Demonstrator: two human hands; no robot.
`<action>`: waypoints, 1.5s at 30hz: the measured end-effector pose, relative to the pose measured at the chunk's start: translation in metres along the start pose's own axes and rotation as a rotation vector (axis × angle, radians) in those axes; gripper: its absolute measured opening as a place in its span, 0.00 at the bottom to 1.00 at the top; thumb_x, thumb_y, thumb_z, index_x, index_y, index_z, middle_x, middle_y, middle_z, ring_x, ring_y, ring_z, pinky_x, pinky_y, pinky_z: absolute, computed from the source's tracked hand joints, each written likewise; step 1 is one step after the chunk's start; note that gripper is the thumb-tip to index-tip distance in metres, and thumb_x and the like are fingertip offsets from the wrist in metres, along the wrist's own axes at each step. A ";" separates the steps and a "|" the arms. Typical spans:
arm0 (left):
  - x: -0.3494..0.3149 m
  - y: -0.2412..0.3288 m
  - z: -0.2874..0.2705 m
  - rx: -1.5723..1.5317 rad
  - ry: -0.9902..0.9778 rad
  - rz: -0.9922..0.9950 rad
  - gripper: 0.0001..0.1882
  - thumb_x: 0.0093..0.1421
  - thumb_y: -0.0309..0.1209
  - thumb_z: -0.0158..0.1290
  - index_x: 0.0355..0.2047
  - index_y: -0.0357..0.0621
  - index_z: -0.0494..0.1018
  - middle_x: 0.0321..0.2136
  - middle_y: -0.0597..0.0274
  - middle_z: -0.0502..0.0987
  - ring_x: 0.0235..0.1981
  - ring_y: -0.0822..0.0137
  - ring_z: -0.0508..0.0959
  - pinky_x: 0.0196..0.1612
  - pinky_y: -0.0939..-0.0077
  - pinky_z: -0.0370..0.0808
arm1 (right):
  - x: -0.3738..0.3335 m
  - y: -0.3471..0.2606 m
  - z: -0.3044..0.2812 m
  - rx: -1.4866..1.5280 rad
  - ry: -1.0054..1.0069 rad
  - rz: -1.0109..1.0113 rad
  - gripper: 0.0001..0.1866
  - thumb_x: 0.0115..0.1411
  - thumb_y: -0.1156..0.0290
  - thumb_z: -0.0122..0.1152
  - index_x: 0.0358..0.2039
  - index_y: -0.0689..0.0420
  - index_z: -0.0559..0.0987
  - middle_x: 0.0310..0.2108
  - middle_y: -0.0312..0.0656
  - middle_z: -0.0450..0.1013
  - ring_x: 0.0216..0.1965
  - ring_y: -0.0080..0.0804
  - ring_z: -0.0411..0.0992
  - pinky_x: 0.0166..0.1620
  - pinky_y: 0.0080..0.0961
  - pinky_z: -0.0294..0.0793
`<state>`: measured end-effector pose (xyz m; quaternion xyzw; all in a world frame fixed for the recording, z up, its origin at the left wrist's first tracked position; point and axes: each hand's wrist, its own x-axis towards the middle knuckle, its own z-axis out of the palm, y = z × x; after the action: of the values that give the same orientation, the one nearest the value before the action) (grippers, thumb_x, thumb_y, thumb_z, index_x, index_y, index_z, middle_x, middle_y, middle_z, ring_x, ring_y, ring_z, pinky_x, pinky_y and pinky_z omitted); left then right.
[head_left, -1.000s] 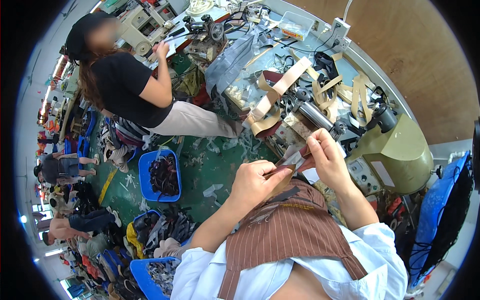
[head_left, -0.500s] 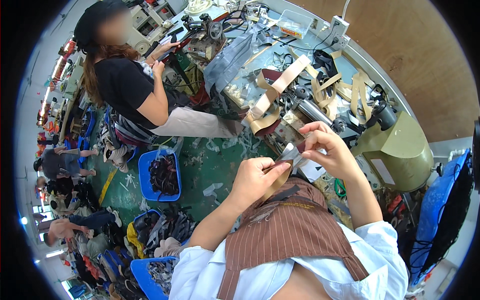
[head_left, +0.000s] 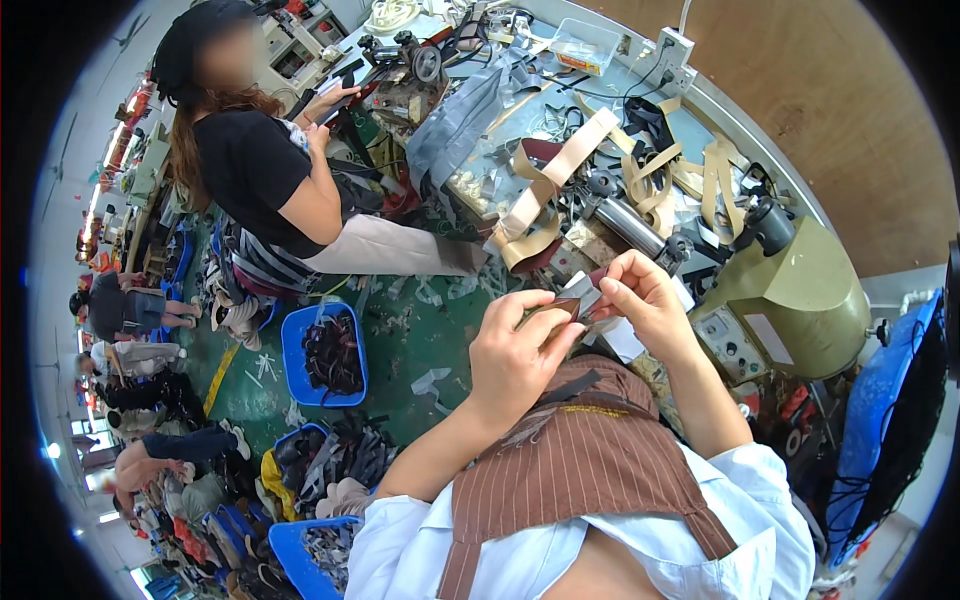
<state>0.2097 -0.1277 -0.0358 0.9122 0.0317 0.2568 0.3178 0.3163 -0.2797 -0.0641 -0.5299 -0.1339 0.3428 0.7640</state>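
My left hand is closed on a brown and dark red leather strip, its fingertips pinched near the end. My right hand pinches the same piece from the other side, thumb against forefinger. Between the two sets of fingertips shows a greyish, shiny strip piece; the fingers cover most of it, so its full shape cannot be made out. Just beyond my hands, a long tan strip with a dark red back loops over the bench edge. A metal cylinder of a machine lies close behind my right hand.
An olive-green machine housing stands to the right. Tan strip scraps and grey material litter the bench. On the green floor sits a blue bin of dark pieces. A co-worker works at the far left of the bench.
Both hands have come together: my left hand has risen and turned, its fingertips now close to the right's. My right hand has lowered slightly onto the strip.
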 end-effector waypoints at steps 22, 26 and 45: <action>0.001 -0.067 0.118 0.019 -0.060 -0.125 0.05 0.45 0.30 0.60 0.21 0.43 0.77 0.25 0.65 0.75 0.27 0.64 0.75 0.29 0.72 0.72 | 0.003 0.165 0.036 0.089 -0.423 0.210 0.18 0.61 0.68 0.50 0.50 0.61 0.69 0.49 0.42 0.67 0.52 0.29 0.62 0.53 0.27 0.61; -0.015 -0.081 0.149 0.003 -0.125 -0.141 0.06 0.46 0.31 0.60 0.20 0.43 0.76 0.24 0.65 0.74 0.26 0.63 0.75 0.28 0.72 0.71 | -0.009 0.202 0.019 0.060 -0.375 0.374 0.17 0.60 0.69 0.52 0.48 0.61 0.70 0.47 0.39 0.67 0.49 0.27 0.63 0.51 0.25 0.62; -0.017 -0.161 0.161 -0.836 -0.534 -0.733 0.24 0.54 0.45 0.54 0.43 0.38 0.71 0.40 0.59 0.73 0.40 0.68 0.74 0.44 0.72 0.69 | 0.000 0.179 -0.007 0.615 -0.206 0.570 0.22 0.60 0.62 0.51 0.53 0.57 0.66 0.50 0.42 0.67 0.53 0.29 0.64 0.53 0.31 0.63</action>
<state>0.2901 -0.0940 -0.2463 0.6727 0.1593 -0.1159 0.7132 0.2515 -0.2483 -0.2279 -0.2563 0.0509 0.6153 0.7437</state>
